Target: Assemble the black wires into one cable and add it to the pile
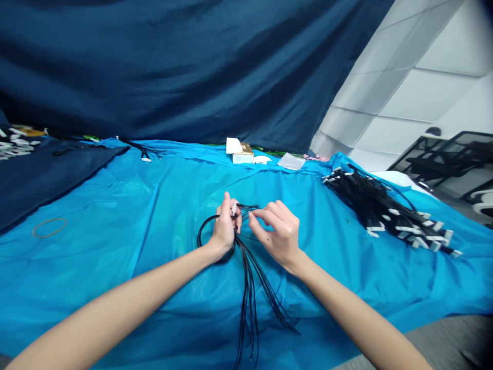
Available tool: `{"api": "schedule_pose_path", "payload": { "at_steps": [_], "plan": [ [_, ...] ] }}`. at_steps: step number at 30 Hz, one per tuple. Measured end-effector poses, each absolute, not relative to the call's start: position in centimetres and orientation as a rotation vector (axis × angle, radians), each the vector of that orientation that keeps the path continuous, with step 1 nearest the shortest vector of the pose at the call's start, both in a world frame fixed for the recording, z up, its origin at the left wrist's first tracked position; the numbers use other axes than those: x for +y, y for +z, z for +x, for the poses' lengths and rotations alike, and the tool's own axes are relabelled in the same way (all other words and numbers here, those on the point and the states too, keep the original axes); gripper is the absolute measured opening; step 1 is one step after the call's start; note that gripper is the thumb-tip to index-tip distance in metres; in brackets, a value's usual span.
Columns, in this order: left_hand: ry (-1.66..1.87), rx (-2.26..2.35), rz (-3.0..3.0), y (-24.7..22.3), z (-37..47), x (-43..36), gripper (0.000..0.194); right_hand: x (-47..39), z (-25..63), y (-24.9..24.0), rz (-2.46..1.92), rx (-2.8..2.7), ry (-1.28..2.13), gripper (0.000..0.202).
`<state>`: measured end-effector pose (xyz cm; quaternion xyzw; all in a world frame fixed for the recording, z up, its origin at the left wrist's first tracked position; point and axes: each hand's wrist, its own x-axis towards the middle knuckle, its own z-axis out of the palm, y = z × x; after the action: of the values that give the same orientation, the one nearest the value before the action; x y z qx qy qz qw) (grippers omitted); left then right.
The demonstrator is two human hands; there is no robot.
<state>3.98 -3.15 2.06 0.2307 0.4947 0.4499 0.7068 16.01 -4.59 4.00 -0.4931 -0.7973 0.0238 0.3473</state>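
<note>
A blue sheet [115, 216] covers the table; a heap of black cables with white tags [389, 210] lies by its right edge; mid-table the left hand [225, 228] is closed round a looped black cable bundle [248, 288]; the right hand [279, 234], fingers curled, pinches strands beside it; a rubber band [49, 227] lies near the left edge

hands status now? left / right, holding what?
Left hand: closed on the black cable bundle, white tag end up.
Right hand: fingers curled, pinching at the bundle's top strands beside the left; grip cannot be told.
</note>
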Motion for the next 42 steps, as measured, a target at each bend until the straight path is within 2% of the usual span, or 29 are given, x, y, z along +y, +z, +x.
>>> {"api": "schedule_pose_path", "payload": {
  "at_steps": [42],
  "plan": [
    [0.792,0.994,0.644,2.00,3.78,-2.87,0.054,-4.43,16.44,3.90,-1.287,-2.191,-0.017,0.014]
  ]
}}
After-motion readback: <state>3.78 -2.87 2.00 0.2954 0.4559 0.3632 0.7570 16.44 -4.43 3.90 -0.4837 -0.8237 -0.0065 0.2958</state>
